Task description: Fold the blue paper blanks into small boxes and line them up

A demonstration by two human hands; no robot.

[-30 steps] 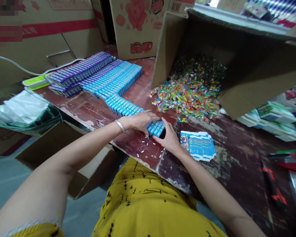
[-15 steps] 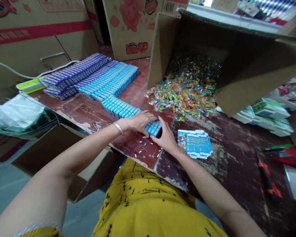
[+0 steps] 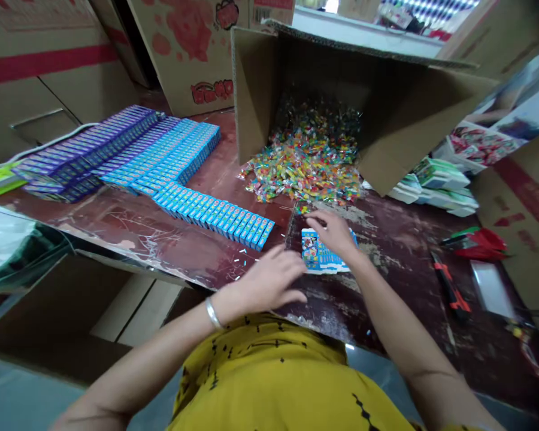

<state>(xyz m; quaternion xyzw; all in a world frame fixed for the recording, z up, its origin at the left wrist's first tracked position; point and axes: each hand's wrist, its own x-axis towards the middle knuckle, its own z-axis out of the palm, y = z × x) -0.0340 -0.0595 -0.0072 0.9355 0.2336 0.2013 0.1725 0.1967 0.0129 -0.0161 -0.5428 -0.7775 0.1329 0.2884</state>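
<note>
My right hand (image 3: 335,232) rests with fingers spread on a stack of flat blue-and-white printed cartons (image 3: 317,256) on the dark table (image 3: 386,287). My left hand (image 3: 269,281), with a silver bangle at the wrist, hovers open just left of that stack, holding nothing. A row of small filled blue boxes (image 3: 215,214) lies on the table to the left of both hands. A heap of colourful wrapped candies (image 3: 303,164) spills from a big cardboard box (image 3: 372,90) lying on its side behind the hands.
Rows of blue boxes (image 3: 170,152) and purple boxes (image 3: 85,149) fill the far left of the table. A red-and-black utility knife (image 3: 451,288) lies at right, near green-white packs (image 3: 435,182). Cardboard cartons (image 3: 193,54) stand behind. An open carton (image 3: 130,299) sits below the table edge.
Both hands left the end of the blue box row. My right hand moved right onto the flat carton stack; my left hand drew back toward the table edge. The camera turned right.
</note>
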